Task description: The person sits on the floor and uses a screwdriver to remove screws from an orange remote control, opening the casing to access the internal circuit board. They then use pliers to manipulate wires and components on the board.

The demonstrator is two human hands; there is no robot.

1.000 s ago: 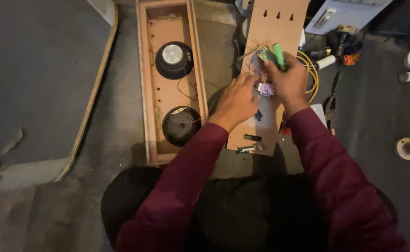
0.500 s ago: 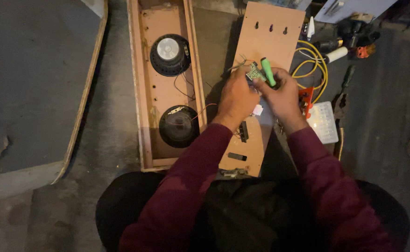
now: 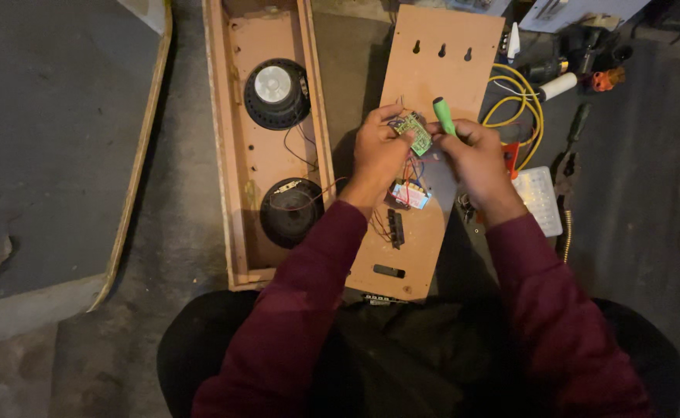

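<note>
While L hand pinches circuit board, R hand grips green screwdriver beside it.

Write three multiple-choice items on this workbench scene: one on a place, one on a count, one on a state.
1. Where does the yellow cable coil lie?
A. Right of the wooden panel
B. Inside the speaker box
C. On the person's lap

2. How many speaker cones sit in the box?
A. One
B. Two
C. Four

3. What is the state of the small green circuit board?
A. Lying flat in the box
B. Held up between both hands
C. Screwed to the panel

Answers:
1 A, the coil is past the panel's right edge.
2 B, an upper cone and a lower cone show.
3 B, the left hand pinches it and the right hand, holding a green-handled tool, touches it.
</note>
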